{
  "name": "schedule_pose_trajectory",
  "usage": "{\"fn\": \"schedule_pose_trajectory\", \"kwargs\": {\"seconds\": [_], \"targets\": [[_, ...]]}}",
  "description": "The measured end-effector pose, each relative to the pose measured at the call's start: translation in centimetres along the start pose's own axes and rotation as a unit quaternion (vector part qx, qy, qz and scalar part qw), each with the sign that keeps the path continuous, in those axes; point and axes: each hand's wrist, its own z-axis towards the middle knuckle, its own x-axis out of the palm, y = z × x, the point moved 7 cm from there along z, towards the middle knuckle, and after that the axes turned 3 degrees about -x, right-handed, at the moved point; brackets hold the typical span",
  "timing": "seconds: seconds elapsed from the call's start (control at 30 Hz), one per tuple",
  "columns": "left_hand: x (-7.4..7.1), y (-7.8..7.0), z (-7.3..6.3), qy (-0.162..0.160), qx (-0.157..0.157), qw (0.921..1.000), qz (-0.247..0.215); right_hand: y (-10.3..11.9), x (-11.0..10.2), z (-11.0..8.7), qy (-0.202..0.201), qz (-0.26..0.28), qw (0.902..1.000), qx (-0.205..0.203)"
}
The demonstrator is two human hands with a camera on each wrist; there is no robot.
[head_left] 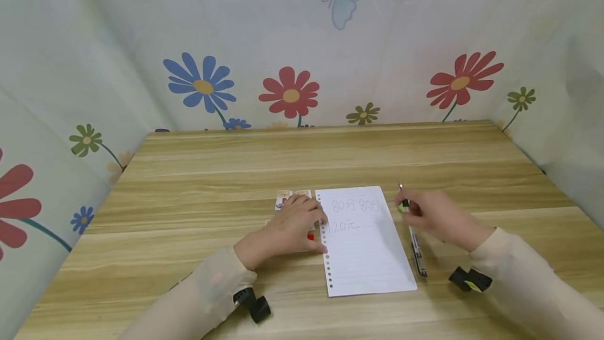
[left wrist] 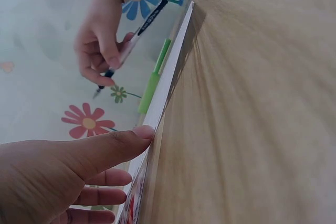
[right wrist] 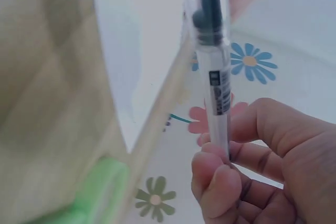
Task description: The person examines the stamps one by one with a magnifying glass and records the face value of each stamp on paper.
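Note:
A white sheet of lined paper [head_left: 370,261] with punched holes on its left edge lies on the table. Handwriting [head_left: 355,206] reads 80分 80分 and 120元. My left hand [head_left: 289,227] rests at the sheet's left edge, thumb touching it, fingers extended over several small printed cards [head_left: 283,197], mostly hidden. Beyond the sheet's right edge my right hand [head_left: 436,216] pinches a clear-barrelled pen [right wrist: 218,98] between thumb and fingers. The pen's tip points away from me. Behind that hand a green plastic thing [left wrist: 153,85] lies on the table, its kind unclear.
The wood-grain table [head_left: 189,172] reaches back to a flower-printed curtain [head_left: 255,25], which also hangs along both sides. Each wrist wears a black camera mount; the right one [head_left: 470,279] sits close above the tabletop.

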Motion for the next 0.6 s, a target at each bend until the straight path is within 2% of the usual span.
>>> {"fn": "schedule_pose_trajectory", "kwargs": {"seconds": [0.3, 0.43, 0.6], "targets": [[-0.1, -0.1, 0.0, 0.000, -0.001, 1.0000, 0.001, 1.4, -2.8, -0.3, -0.051, -0.023, 0.9985, -0.003], [-0.2, -0.2, 0.0, 0.000, -0.001, 1.0000, -0.001, 1.7, -3.7, -0.4, -0.063, -0.018, 0.9979, 0.002], [-0.3, -0.2, 0.0, 0.000, 0.000, 1.0000, -0.001, 2.2, -4.5, -0.4, -0.079, -0.006, 0.9967, -0.012]]}}
